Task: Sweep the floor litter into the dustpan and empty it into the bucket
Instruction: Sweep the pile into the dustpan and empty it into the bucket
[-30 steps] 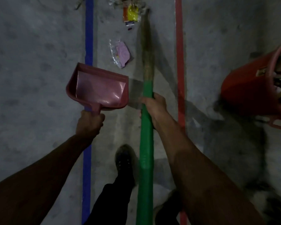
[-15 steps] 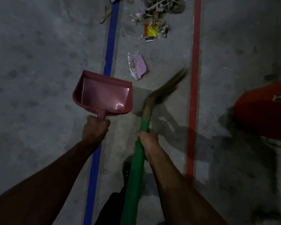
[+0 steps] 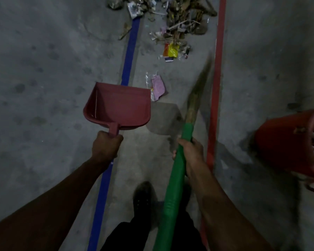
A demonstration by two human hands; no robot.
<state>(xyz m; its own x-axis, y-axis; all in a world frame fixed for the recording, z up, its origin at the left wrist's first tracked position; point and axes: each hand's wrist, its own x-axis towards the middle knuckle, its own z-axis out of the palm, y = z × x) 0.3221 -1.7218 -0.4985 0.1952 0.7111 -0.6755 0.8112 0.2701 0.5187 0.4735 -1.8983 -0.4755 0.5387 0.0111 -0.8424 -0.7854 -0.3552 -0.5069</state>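
Observation:
My left hand [image 3: 105,146] grips the handle of a dark red dustpan [image 3: 118,105], held above the floor with nothing in it. My right hand [image 3: 189,151] grips the green handle of a broom [image 3: 176,180]; its brown bristles [image 3: 199,87] point up and right, blurred. A pink and clear wrapper [image 3: 157,86] lies on the floor just beyond the dustpan. Further ahead sits a yellow and orange packet [image 3: 170,50] and a heap of dry twigs, leaves and scraps [image 3: 181,20]. The red bucket [image 3: 286,145] stands at the right edge, litter visible inside.
The floor is grey concrete with a blue tape line [image 3: 129,64] on the left and a red tape line [image 3: 217,78] on the right; the litter lies between them. My dark shoe [image 3: 143,196] and trouser leg show at the bottom centre.
The view has moved forward, so the litter heap shows more fully. The broom's bristles have swung from straight ahead toward the right. Both hands keep their grips.

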